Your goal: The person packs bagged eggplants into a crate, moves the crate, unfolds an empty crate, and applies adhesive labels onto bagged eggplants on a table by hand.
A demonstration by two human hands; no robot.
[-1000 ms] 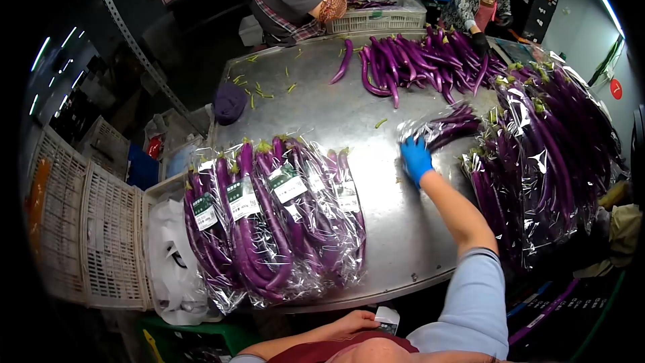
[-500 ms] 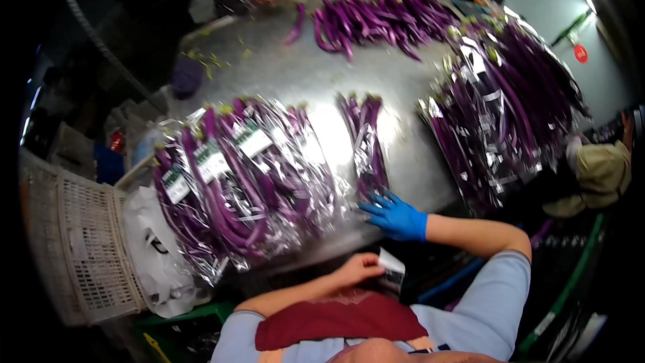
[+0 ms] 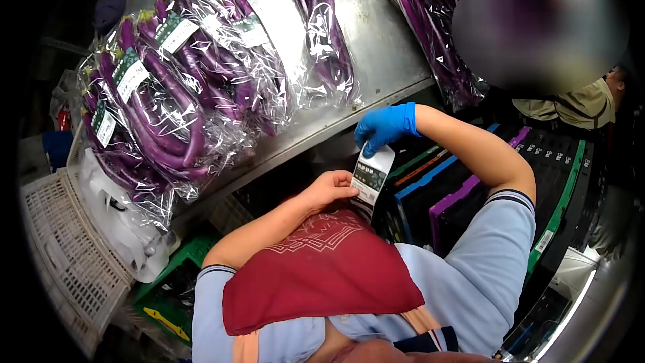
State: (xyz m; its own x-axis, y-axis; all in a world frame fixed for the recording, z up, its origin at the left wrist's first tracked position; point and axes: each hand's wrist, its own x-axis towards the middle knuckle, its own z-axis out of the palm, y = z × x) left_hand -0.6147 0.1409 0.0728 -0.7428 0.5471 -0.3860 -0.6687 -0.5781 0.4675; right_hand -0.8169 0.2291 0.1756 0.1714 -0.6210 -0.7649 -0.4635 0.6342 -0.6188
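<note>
My left hand (image 3: 330,189), bare, is closed on the lower part of a strip of printed labels (image 3: 369,178) in front of the red apron. My right hand (image 3: 385,126), in a blue glove, pinches the top end of the same strip. Just beyond my hands, a bag of eggplants (image 3: 329,40) without a visible label lies on the metal table (image 3: 383,40), stems pointing away. To its left, several bagged eggplants (image 3: 161,87) with green and white labels lie side by side.
More bagged eggplants (image 3: 430,40) lie at the table's right side. White plastic bags (image 3: 117,208) hang by a white crate (image 3: 74,249) at the left. Below are a green crate (image 3: 176,275) and dark crates with coloured rims (image 3: 470,195). A dark purple bundle (image 3: 109,10) sits at the far left.
A bag of eggplants was drawn from the right to the table's middle. My right hand has let it go and moved to the label strip. The view has tilted down.
</note>
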